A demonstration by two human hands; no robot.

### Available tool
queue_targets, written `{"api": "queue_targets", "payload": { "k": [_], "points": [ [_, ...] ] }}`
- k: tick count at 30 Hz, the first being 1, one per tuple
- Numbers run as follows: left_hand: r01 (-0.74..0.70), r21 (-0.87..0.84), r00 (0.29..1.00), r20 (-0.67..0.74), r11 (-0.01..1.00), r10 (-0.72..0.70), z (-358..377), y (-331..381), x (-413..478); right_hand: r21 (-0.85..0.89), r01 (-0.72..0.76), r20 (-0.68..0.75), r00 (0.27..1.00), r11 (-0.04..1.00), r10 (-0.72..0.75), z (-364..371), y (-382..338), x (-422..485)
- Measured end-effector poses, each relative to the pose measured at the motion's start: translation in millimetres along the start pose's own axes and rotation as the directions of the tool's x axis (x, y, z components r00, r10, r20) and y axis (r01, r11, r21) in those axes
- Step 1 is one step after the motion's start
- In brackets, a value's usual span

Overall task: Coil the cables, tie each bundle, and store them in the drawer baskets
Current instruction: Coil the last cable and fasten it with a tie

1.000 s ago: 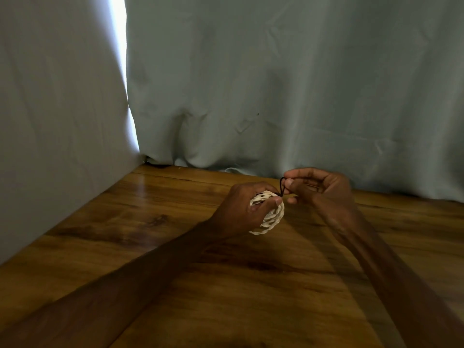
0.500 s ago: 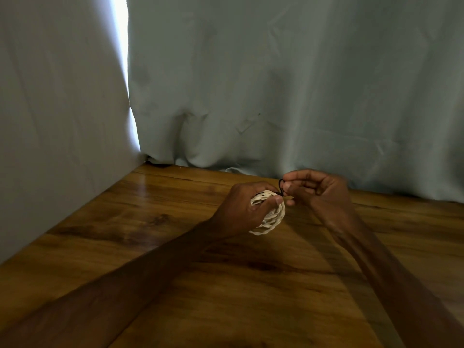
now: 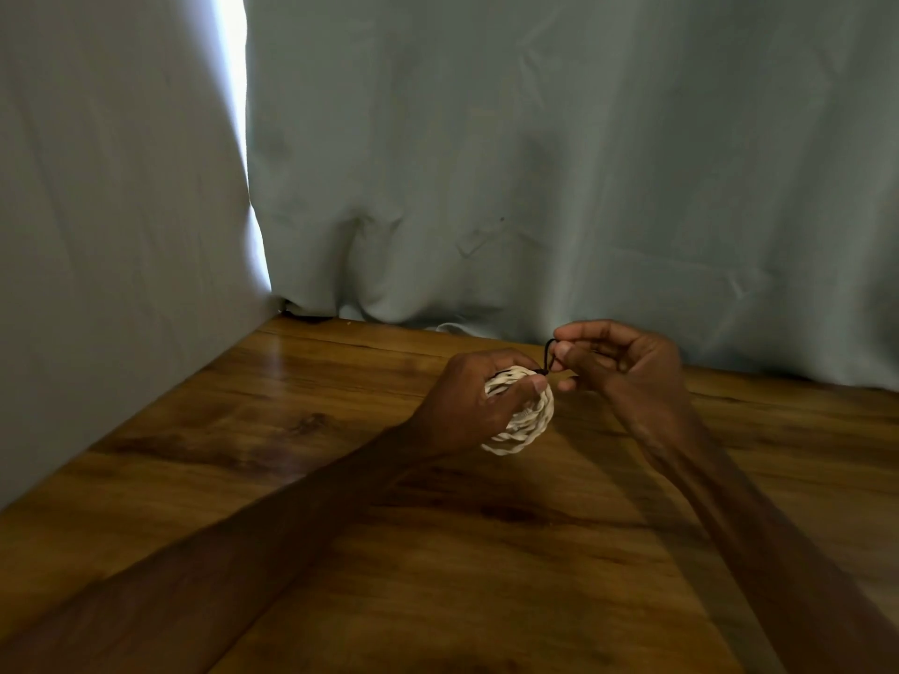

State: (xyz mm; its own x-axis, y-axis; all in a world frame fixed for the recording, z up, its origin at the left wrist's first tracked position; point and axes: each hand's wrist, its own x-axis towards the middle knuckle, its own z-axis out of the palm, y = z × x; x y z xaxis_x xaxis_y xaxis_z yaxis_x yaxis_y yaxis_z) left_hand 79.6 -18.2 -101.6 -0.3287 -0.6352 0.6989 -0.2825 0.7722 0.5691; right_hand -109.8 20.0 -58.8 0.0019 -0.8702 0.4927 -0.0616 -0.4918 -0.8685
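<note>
A coiled white cable point(image 3: 528, 425) forms a tight round bundle just above the wooden table point(image 3: 340, 479). My left hand point(image 3: 467, 406) wraps around it from the left, thumb pressed on its top. A thin black tie point(image 3: 548, 355) rises from the top of the bundle. My right hand point(image 3: 627, 367) pinches that tie between thumb and forefinger, just right of and slightly above the coil. Part of the bundle is hidden under my left fingers.
Pale blue-grey curtains hang along the back point(image 3: 535, 187) and the left side point(image 3: 97, 235) of the table, with a bright gap point(image 3: 238, 90) between them. A white cable end point(image 3: 450, 327) peeks from under the back curtain. No drawer or basket is in view.
My right hand has lifted slightly, drawing the black tie a little higher above the bundle. The left hand and the coil have stayed in place.
</note>
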Motion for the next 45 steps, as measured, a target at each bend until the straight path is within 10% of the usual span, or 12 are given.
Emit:
{"api": "queue_targets", "payload": {
  "k": [45],
  "points": [
    [0.026,-0.022,0.995,0.092,0.999,-0.023,3.9,-3.5,0.1,-0.016,-0.255,0.007,0.967,0.967,0.255,-8.1,-2.3,1.6]
  ]
}}
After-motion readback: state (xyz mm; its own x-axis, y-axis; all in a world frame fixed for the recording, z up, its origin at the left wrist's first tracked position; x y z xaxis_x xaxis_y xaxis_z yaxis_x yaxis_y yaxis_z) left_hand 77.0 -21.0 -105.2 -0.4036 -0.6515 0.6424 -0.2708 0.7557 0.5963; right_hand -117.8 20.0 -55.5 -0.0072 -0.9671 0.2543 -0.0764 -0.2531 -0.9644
